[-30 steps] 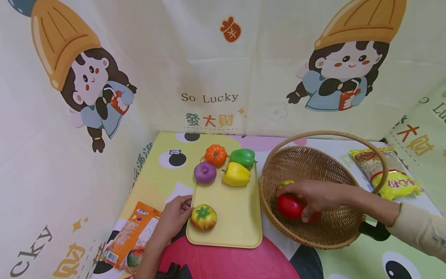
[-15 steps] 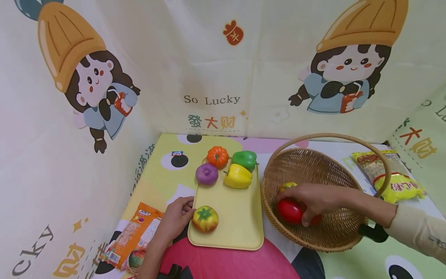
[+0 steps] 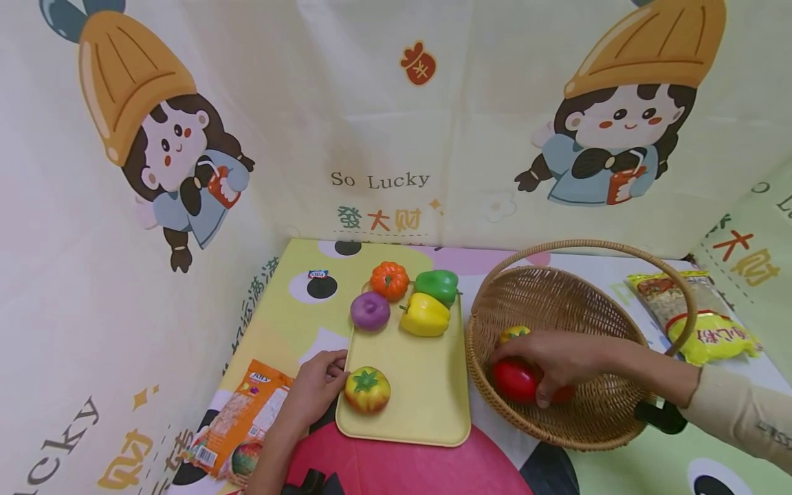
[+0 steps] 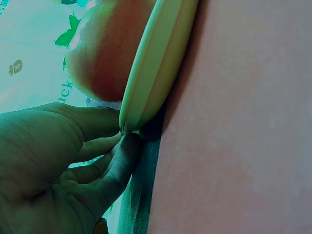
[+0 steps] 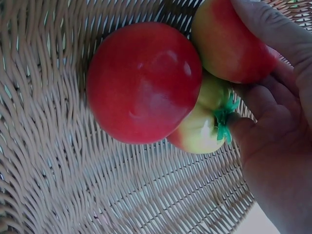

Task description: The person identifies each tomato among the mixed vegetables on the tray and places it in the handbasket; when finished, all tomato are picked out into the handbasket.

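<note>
In the head view my left hand [image 3: 318, 388] pinches the left rim of a yellow tray [image 3: 427, 399]. The left wrist view shows its thumb and fingers on either side of that rim. Beside it on the tray lies a yellow-and-red toy tomato [image 3: 367, 390]. My right hand [image 3: 559, 357] reaches down into a wicker basket [image 3: 594, 295]. In the right wrist view its thumb and fingers curl round a red-and-yellow fruit [image 5: 231, 41]. Its fingertips touch a yellowish tomato [image 5: 200, 129] with green leaves. A large round red fruit [image 5: 144, 83] lies alongside.
At the tray's far end sit an orange pumpkin [image 3: 389, 280], a purple onion-like vegetable [image 3: 370, 311], a yellow bell pepper [image 3: 425, 315] and a green one [image 3: 436, 286]. An orange packet [image 3: 244, 419] lies left, a yellow bag [image 3: 693, 316] right. The basket handle [image 3: 588, 244] arches overhead.
The head view has shifted slightly, so everything sits a little lower and farther right. Both hands keep their places on the tray and in the basket.
</note>
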The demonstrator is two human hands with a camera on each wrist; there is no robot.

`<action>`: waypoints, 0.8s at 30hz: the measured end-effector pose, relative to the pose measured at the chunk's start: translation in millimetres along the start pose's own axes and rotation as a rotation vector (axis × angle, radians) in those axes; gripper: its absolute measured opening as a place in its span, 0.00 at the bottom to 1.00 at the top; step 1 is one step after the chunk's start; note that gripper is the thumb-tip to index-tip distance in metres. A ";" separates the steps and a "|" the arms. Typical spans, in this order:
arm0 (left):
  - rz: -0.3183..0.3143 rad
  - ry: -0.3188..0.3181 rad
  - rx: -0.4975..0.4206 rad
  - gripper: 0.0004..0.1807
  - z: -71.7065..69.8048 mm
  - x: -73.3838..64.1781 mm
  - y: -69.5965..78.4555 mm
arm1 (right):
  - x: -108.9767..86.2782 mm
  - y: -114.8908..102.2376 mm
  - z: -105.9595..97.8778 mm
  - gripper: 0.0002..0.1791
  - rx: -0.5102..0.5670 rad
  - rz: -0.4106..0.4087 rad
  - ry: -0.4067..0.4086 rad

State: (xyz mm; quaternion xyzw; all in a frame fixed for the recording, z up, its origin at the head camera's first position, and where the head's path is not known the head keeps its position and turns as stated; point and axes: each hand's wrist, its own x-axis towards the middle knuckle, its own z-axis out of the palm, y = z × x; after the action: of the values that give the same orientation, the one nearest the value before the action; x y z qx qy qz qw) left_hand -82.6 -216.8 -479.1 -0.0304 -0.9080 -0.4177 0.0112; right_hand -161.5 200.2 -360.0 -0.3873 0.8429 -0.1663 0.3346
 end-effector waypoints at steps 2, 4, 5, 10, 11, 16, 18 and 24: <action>0.001 -0.002 0.001 0.19 0.5 -0.2 -0.4 | 0.6 -0.9 -0.2 0.42 0.002 0.009 -0.004; -0.001 -0.002 0.002 0.19 0.6 -0.5 -0.6 | 1.3 -1.6 -0.1 0.42 0.002 0.014 -0.007; -0.001 -0.002 0.002 0.19 0.6 -0.5 -0.5 | 1.7 -1.8 0.0 0.42 0.004 0.015 -0.009; 0.002 -0.004 -0.004 0.19 0.5 -0.4 -0.1 | 3.6 -2.2 1.1 0.42 0.010 0.015 -0.017; 0.004 -0.004 -0.005 0.19 0.4 -0.4 0.0 | 3.9 -2.2 1.3 0.42 0.008 0.012 -0.016; 0.006 -0.004 -0.002 0.19 0.1 -0.5 0.0 | 4.9 -3.6 2.5 0.43 -0.019 0.003 -0.013; 0.008 -0.004 -0.004 0.19 0.1 -0.6 -0.1 | 5.1 -4.7 2.9 0.43 -0.024 0.005 -0.015; 0.022 -0.003 -0.004 0.20 0.6 -1.0 -1.0 | 5.1 -6.1 4.0 0.42 -0.020 0.018 -0.024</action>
State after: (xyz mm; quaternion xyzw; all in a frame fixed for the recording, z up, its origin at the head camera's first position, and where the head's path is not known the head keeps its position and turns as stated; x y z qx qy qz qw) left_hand -81.7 -217.1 -480.3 -0.0409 -0.9068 -0.4193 0.0144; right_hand -157.8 192.3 -361.8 -0.3849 0.8439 -0.1501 0.3422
